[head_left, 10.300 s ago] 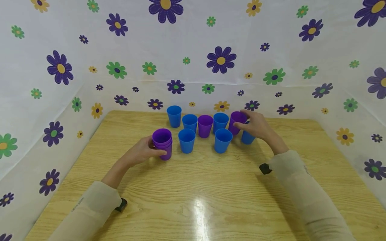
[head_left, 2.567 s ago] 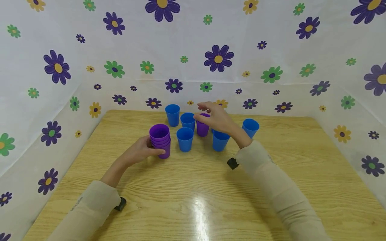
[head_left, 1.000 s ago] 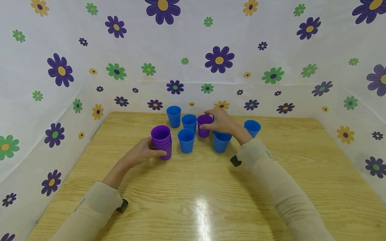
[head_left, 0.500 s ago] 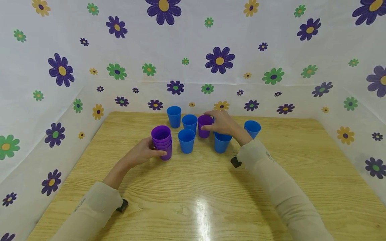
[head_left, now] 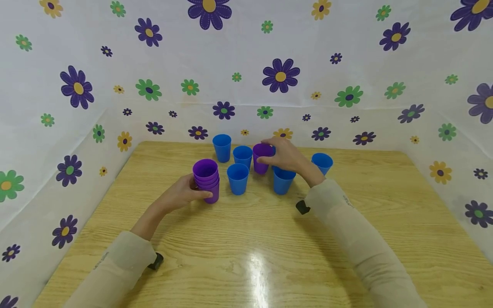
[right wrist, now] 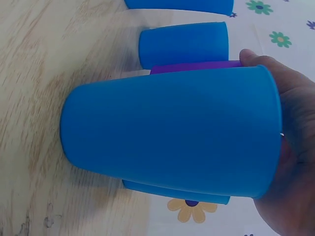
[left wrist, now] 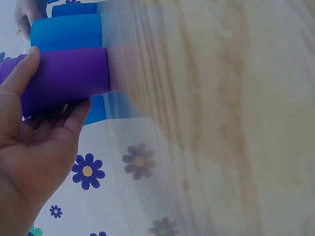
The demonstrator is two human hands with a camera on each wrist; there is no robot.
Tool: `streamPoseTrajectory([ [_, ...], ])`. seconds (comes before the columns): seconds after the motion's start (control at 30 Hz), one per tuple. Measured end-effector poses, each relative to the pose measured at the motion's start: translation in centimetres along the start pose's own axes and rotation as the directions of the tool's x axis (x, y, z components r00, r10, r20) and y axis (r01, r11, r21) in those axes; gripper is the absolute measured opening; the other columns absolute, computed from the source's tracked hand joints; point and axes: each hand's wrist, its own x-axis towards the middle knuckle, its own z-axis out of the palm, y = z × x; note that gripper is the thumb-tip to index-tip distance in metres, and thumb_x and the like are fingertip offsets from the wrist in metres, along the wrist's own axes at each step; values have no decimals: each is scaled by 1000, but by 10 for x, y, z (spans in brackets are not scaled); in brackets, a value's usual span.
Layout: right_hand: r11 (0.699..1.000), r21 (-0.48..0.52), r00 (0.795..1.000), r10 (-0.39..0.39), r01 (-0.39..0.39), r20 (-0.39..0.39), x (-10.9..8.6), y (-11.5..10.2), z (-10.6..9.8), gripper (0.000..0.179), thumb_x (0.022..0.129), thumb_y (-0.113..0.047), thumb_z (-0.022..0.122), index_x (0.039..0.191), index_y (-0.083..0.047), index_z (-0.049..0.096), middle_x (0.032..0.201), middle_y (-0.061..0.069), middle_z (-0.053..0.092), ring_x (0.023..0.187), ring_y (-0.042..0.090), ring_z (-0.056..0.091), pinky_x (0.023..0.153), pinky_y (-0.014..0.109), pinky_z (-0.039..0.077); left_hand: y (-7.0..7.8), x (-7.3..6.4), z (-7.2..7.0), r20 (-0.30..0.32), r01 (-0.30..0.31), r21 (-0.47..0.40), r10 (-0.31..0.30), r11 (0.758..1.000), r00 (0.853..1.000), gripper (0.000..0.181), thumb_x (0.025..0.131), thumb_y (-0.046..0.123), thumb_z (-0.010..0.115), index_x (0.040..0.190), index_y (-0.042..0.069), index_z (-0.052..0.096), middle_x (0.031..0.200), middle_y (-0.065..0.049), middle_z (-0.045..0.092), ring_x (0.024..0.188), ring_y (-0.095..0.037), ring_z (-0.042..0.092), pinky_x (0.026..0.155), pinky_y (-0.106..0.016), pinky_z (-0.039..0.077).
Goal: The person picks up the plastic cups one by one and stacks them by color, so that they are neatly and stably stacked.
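Observation:
My left hand (head_left: 179, 196) grips a stack of several nested purple cups (head_left: 211, 192) upright at the left of the group. In the left wrist view, thumb and fingers curl round the purple stack (left wrist: 74, 76), whose base is right at the wooden table. My right hand (head_left: 286, 155) pinches a single purple cup (head_left: 261, 162) near its rim, in the back row. The right wrist view shows a large blue cup (right wrist: 172, 130) hiding most of that purple cup (right wrist: 197, 67) and part of the right hand (right wrist: 295, 93).
Blue cups stand close round the held purple one: back left (head_left: 221, 149), beside it (head_left: 242, 155), front left (head_left: 238, 179) and front right (head_left: 283, 183). Another blue cup (head_left: 322, 162) stands apart to the right. A flowered cloth (head_left: 246, 92) hangs behind the wooden table (head_left: 215, 256).
The right-hand purple cup has joined the left stack, which is taller. My right hand has moved left, taken hold of the middle purple cup and raised it slightly. The left hand stays put.

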Motion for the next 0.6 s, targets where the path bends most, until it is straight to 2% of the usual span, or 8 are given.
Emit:
streamPoseTrajectory([
  [0.23, 1000, 9, 1000, 12, -12, -10, -6, -8, -6, 71, 96, -37, 74, 148, 4, 50, 148, 24, 54, 135, 41, 51, 109, 55, 45, 2, -1, 0, 0, 16, 5, -16, 1000, 1000, 70, 96, 23, 77, 151, 0, 42, 139, -20, 60, 125, -35, 59, 110, -52, 45],
  [0.6, 1000, 23, 999, -2, 3, -36, -16, -14, -8, 69, 95, -36, 75, 147, 2, 53, 144, 23, 56, 130, 39, 54, 102, 53, 51, 1, 0, 0, 7, 8, -12, -8, 1000, 1000, 68, 96, 22, 77, 151, 0, 42, 138, -20, 60, 125, -35, 59, 110, -52, 45],
])
